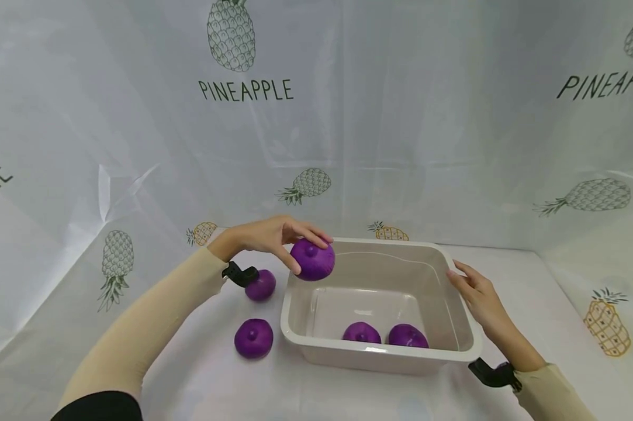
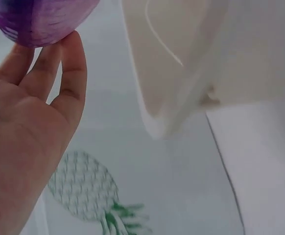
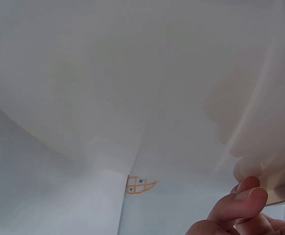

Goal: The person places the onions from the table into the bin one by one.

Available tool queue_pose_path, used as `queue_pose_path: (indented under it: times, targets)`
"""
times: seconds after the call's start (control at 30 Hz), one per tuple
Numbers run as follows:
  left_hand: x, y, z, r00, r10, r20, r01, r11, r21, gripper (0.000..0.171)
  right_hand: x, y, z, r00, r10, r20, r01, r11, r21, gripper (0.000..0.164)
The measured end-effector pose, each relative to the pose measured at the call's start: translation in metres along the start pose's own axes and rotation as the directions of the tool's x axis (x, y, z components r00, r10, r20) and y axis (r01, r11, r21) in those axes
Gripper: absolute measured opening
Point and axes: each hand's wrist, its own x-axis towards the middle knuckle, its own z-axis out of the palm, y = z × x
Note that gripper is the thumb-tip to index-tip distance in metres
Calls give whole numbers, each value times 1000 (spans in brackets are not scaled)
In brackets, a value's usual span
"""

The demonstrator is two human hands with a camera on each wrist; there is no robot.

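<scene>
In the head view my left hand [image 1: 282,237] pinches a purple onion [image 1: 316,261] between thumb and fingers, over the left rim of a beige plastic tub [image 1: 379,345]. The left wrist view shows that hand's fingers [image 2: 71,68] against the onion's underside [image 2: 44,24]. Two more purple onions [image 1: 362,332] [image 1: 408,335] lie inside the tub by its near wall, partly hidden by the rim. My right hand [image 1: 476,295] grips the tub's right rim, thumb at the edge; the right wrist view catches its curled fingers [image 3: 240,205] beside the tub's side.
Left of the tub, two purple onions [image 1: 260,285] [image 1: 253,338] rest on the white table covering [image 1: 216,386]. The farther one sits under the left wrist's black strap [image 1: 239,273]. Behind the tub rises a pale sheet [image 1: 400,128] printed with pineapples.
</scene>
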Motion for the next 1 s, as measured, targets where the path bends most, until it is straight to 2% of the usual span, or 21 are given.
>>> queue_pose_path:
  times: [0.2, 0.37, 0.57, 0.77, 0.87, 1.0]
  targets:
    - [33, 3, 5, 990, 13, 140, -16, 1000, 21, 59, 1, -1, -1, 1000, 15, -3, -15, 1000, -6, 55]
    - [53, 2, 13, 970, 3, 241, -5, 1000, 9, 58, 3, 1, -1, 1000, 27, 3, -27, 1000, -3, 54]
    - [69, -5, 22, 940, -45, 337, 53, 998, -15, 59, 3, 2, -1, 999, 36, 8, -36, 999, -10, 56]
    - [84, -15, 32, 891, -109, 440, 123, 992, -2, 57, 2, 1, -1, 1000, 24, 5, -24, 1000, -1, 55]
    - [89, -20, 37, 859, -151, 489, 170, 985, 5, 57, 2, 1, -1, 1000, 21, 7, -21, 1000, 7, 54]
    - [97, -23, 45, 804, -219, 552, 239, 970, 38, 58, 1, 1, -1, 1000, 27, 10, -27, 1000, 2, 56]
